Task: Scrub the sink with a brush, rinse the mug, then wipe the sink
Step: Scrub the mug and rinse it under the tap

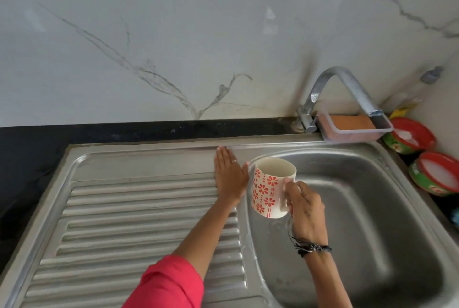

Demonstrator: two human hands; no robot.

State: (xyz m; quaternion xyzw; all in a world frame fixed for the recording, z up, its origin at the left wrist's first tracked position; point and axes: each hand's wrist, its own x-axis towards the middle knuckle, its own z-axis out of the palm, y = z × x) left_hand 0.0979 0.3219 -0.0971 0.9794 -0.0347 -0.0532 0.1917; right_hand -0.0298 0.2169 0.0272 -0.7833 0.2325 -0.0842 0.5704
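The right hand (304, 208) grips the white, red-flowered mug (269, 187) by its handle, upright over the sink (360, 208) basin's left edge. The left hand (229, 176) lies flat, fingers straight, on the ribbed drainboard (136, 220) just beside it. The tap (347, 94) arches behind.

I count two hands of mine: my left hand (229, 174) and my right hand (304, 205). There is one mug (269, 187), one steel sink (372, 208) with one ribbed drainboard (139, 220), and one tap (340, 94). Far right are one clear plastic tray (357, 128) and two red-and-green tubs (407, 137).
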